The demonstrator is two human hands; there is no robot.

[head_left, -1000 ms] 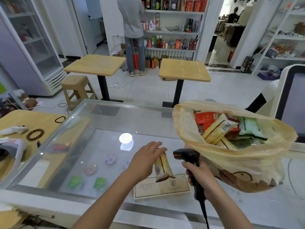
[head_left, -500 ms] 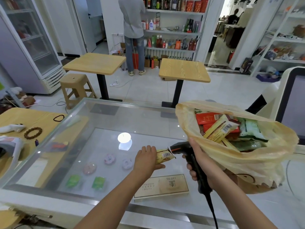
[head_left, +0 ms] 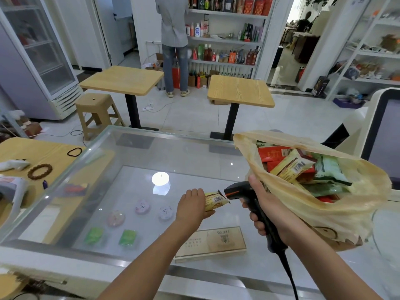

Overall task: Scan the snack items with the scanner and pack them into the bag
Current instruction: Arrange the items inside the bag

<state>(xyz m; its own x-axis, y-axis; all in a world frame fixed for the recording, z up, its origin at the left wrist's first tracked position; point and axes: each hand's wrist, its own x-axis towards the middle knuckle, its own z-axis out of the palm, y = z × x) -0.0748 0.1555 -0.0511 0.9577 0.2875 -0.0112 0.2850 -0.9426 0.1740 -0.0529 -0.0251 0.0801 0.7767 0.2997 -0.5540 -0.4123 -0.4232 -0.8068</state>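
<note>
left hand (head_left: 191,205) gripping snack packet (head_left: 213,204), barcode (head_left: 218,199) up at scanner (head_left: 238,192) nose, brand I can't read | right hand (head_left: 263,207) clenched round scanner | plastic bag (head_left: 324,213) beside scanner

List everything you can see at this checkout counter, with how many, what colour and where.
snack packet: one, yellow, at the scanner's nose
scanner: one, black, corded, above the counter
bag: one, pale yellow plastic, open, counter's right side
snacks in the bag: several, red, yellow, green; number unclear
glass counter: one, clear, foreground
flat box: one, beige, by the counter's near edge
green packs: two, inside the case
bead bracelet: one, brown, wooden table at left
square tables: two, light wood, beyond the counter
stool: one, tan, by the left table
person: one, grey top, at the far shelves
left grip: pinches the snack packet
right grip: holds the scanner
</note>
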